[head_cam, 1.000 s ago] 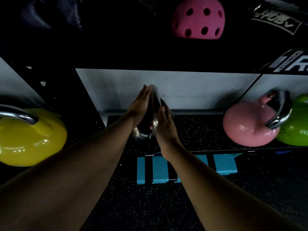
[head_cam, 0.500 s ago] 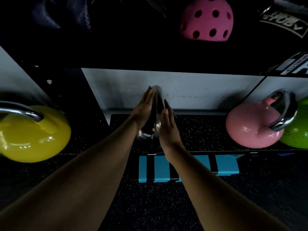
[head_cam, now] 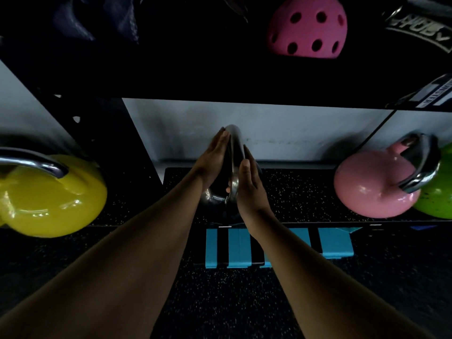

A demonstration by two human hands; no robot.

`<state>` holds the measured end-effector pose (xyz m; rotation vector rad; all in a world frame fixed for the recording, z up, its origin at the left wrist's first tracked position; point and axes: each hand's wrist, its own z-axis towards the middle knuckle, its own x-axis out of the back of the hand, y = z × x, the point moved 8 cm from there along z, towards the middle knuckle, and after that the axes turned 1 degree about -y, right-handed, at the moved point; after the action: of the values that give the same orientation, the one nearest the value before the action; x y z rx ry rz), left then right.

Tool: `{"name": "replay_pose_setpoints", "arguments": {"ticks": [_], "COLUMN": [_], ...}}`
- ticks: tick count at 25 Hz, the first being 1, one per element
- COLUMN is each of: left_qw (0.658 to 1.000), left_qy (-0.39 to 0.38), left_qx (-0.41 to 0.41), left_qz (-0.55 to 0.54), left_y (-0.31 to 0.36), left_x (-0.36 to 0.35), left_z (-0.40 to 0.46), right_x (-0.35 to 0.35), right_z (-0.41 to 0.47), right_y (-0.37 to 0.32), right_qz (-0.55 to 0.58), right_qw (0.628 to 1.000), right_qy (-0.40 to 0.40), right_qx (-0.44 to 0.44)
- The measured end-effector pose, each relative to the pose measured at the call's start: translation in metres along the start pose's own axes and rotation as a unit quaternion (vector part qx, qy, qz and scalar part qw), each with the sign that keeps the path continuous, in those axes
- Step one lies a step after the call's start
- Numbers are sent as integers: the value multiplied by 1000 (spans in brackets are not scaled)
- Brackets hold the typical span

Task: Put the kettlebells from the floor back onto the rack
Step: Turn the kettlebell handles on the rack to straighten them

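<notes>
Kettlebells are the job, and the one in hand is a dark, glossy kettlebell with a polished steel handle [head_cam: 234,165], sitting in the middle of the black speckled rubber rack shelf [head_cam: 293,192]. I see my left hand [head_cam: 215,157] and right hand [head_cam: 249,184] pressed flat against either side of the handle, fingers straight and together, not curled around it. So the hold is a palm squeeze, not a closed grip. The dark body below is mostly hidden by my wrists and the gloom, and I cannot tell whether it is fully seated on the shelf.

That is my main worry. If the base is not yet down and square, the smooth metal could slip between flat palms, and the bell would tip or drop toward the near edge, where the blue and black striped block [head_cam: 276,245] lies on the floor just below. Letting go too soon could also let it roll.

Space is less of a concern: the glossy yellow kettlebell [head_cam: 56,196] is well apart on the left, and the pink kettlebell [head_cam: 371,187], touching or nearly touching the green kettlebell [head_cam: 437,192], is well apart on the right. The shelf above is low, so lifting the handle sharply could knock it or pinch my fingertips.
</notes>
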<state>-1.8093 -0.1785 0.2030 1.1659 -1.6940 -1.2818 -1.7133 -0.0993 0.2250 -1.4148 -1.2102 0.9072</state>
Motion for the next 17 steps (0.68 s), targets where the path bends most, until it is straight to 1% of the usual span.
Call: {"name": "replay_pose_setpoints", "arguments": {"ticks": [3,5,6,7,9,11,13,14,15,17], "left_qw": [999,996,993,988,971,941,918,915,916,914], "left_qy": [3,-4,-14,-26,-26,-18,-20,-18,-11,2], "left_qx": [-6,-23,-24,-21,12,16,1,-6,-8,-17], "left_qz": [52,91,117,150,237,339,396,403,402,406], "left_y": [7,12,11,8,-1,-2,6,12,14,16], "left_x": [5,9,11,16,36,60,82,92,106,138], "left_z": [-14,-36,-50,-63,-85,-101,-119,-128,-137,-156], "right_x": [5,14,23,34,53,52,26,8,-10,-47], "right_z": [-1,0,-2,-3,-5,-7,-18,-25,-30,-40], "right_y": [-11,-26,-34,-42,-60,-76,-89,-94,-96,-94], "right_qz": [-33,-129,-204,-287,-413,-496,-547,-563,-568,-561], "right_qw": [999,990,976,955,907,857,815,800,794,803], "right_qy": [-30,-61,-67,-59,-19,10,11,11,9,-4], "right_qx": [-10,0,17,41,88,139,191,209,214,201]}}
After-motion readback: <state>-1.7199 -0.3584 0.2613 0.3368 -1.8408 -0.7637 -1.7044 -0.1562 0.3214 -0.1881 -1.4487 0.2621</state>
